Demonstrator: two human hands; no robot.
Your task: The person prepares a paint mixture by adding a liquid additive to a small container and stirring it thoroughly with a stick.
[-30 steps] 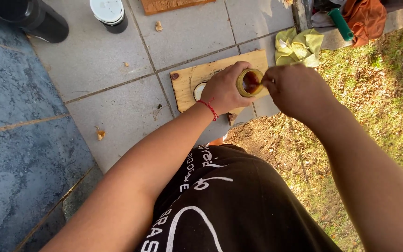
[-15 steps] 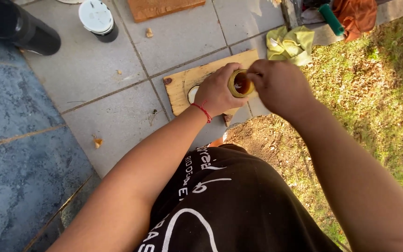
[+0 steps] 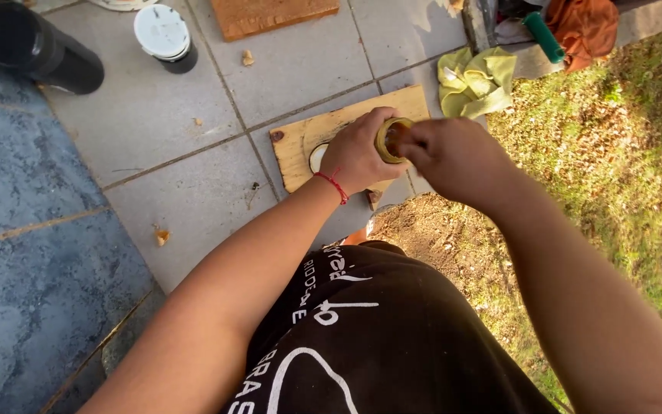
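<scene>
At upper left we see a black cylinder [image 3: 36, 47] and a white-lidded jar [image 3: 164, 34]; a yellow cloth [image 3: 475, 80] lies upper right. Beneath our hands sits a wooden board [image 3: 300, 142] (partly covered). Our left hand [image 3: 360, 152] is clamped around a small yellowish ring-shaped cup [image 3: 389, 139] at upper centre; our right hand [image 3: 453, 157] pinches at its rim, contents unclear.

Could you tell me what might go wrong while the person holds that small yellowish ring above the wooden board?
The left hand holds the small yellowish ring in the air while the right hand works at its opening with the fingertips; a slip could drop it onto the wooden board or into the dry grass, where it may be hard to find. The yellow-green cloth lies at the paving's edge and might get knocked off.
</scene>
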